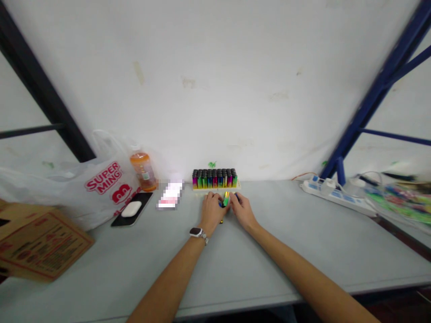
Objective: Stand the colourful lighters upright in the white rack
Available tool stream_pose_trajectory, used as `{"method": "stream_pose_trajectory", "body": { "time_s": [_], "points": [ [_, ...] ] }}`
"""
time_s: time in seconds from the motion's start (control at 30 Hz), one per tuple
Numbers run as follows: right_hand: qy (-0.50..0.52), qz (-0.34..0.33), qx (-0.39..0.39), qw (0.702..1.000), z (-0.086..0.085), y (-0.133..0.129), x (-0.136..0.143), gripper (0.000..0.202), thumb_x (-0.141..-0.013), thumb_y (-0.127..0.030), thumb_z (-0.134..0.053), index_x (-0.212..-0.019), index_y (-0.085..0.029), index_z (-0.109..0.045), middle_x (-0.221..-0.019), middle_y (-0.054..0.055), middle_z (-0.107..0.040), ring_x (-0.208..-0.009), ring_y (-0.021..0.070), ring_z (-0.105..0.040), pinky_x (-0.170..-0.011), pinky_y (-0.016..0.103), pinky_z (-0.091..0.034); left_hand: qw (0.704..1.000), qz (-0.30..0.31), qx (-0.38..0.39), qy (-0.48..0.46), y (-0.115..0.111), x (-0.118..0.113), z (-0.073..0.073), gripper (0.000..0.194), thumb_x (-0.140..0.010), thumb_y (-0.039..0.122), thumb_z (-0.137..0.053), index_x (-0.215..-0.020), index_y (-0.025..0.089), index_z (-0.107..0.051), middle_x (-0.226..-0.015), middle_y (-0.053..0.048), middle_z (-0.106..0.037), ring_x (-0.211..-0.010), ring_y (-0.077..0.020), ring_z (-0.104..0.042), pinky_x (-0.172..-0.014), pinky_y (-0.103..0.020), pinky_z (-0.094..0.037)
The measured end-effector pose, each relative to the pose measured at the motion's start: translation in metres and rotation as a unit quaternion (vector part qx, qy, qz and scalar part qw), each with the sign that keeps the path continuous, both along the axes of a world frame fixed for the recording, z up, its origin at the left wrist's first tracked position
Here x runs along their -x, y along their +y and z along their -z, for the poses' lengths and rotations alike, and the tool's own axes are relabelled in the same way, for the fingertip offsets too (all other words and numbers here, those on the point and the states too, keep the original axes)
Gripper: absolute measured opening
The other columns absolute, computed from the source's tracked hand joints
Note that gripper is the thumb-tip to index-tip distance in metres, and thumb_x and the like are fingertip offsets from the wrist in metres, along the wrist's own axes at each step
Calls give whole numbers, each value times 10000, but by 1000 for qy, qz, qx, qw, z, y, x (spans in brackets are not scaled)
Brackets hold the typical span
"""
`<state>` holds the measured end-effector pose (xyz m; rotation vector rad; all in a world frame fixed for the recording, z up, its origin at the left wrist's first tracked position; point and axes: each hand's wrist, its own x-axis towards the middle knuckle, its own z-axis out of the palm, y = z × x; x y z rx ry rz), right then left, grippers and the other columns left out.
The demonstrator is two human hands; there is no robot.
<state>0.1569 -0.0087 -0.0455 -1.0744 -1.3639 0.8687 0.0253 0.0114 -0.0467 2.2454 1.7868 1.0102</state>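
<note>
In the middle of the table, my left hand (213, 210) curls its fingers around a green and gold lighter (226, 200). My right hand (244, 211) is closed just to the right, its fingertips close against that lighter. A small dark blue piece shows at the right fingertips, too small to name. Just behind both hands, several rows of colourful lighters (214, 179) with dark tops stand upright in a pale tray (202, 189). A tiny gold bit (221, 221) shows below the left hand. A watch (196, 232) is on the left wrist.
To the left are a cardboard box (47, 242), a white plastic bag (77, 179), a bottle of orange liquid (144, 170) and a phone (143, 206) with a white case (131, 209) on it. A power strip (336, 197) lies at right, before a blue frame post (367, 98).
</note>
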Motion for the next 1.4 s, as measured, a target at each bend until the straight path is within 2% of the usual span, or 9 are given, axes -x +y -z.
{"method": "stream_pose_trajectory", "body": {
  "time_s": [0.13, 0.23, 0.37, 0.57, 0.67, 0.77, 1.1, 1.23, 1.4],
  "points": [
    [56, -27, 7, 998, -2, 1, 0, 311, -894, -542, -495, -957, -238, -472, -549, -88, -421, -458, 117, -359, -452, 240, -319, 1000, 3, -6, 4, 1, -1, -1, 205, -791, 370, -693, -821, 168, -674, -920, -101, -610, -932, -258, -566, -844, -368, -436],
    [57, -11, -41, 997, -7, 9, -10, 264, -878, -472, -539, -960, -249, -425, -651, -62, -524, -558, 134, -490, -567, 259, -428, 1000, -2, -6, 5, 1, -1, -2, 151, -768, 319, -704, -795, 174, -671, -904, -98, -613, -923, -264, -571, -817, -362, -435],
    [-32, 83, -119, 989, -16, 27, -38, 228, -825, -418, -587, -888, -212, -511, -869, 34, -612, -844, 187, -575, -776, 317, -464, 1000, -14, -2, 17, 0, -1, -3, 140, -751, 302, -712, -807, 181, -672, -898, -89, -619, -923, -267, -577, -810, -358, -431],
    [-173, 116, -110, 972, -24, 58, -77, 223, -779, -380, -603, -892, -190, -629, -845, 41, -653, -786, 194, -567, -715, 328, -452, 1000, -11, 12, 16, -2, -3, -6, 134, -763, 289, -705, -836, 181, -673, -939, -83, -633, -941, -261, -574, -843, -362, -428],
    [-192, 122, -115, 967, -28, 72, -86, 289, -778, -336, -600, -1031, -201, -627, -860, 37, -678, -804, 197, -598, -720, 334, -465, 999, -18, 18, 22, -4, -4, -8, 150, -761, 307, -710, -849, 188, -686, -967, -84, -636, -973, -269, -574, -858, -374, -423],
    [-149, 103, -116, 977, -31, 87, -89, 367, -788, -306, -587, -1142, -216, -547, -891, 36, -704, -776, 182, -628, -709, 331, -497, 999, -14, 24, 24, -6, -5, -11, 156, -769, 317, -705, -854, 187, -699, -996, -85, -635, -1007, -274, -569, -882, -383, -418],
    [-145, 122, -160, 969, -17, 143, -78, 172, -770, -304, -578, -891, -192, -626, -961, 63, -612, -788, 180, -636, -728, 337, -546, 999, -17, 38, 32, -11, -7, -17, 156, -785, 329, -698, -875, 202, -706, -1021, -62, -629, -1042, -257, -558, -905, -384, -420],
    [-173, 110, -167, 964, -10, 153, -74, 170, -762, -246, -578, -918, -196, -625, -922, 51, -633, -808, 186, -632, -824, 364, -530, 998, -17, 40, 33, -10, -6, -16, 162, -788, 334, -698, -883, 202, -704, -1030, -60, -629, -1042, -258, -557, -908, -386, -420],
    [-177, 117, -145, 966, -3, 152, -74, 240, -785, -269, -614, -1011, -202, -568, -895, 29, -650, -755, 179, -624, -732, 338, -528, 998, -19, 47, 31, -11, -7, -17, 159, -792, 334, -700, -882, 204, -705, -1048, -62, -626, -1065, -262, -555, -922, -387, -411]
  ]
}}
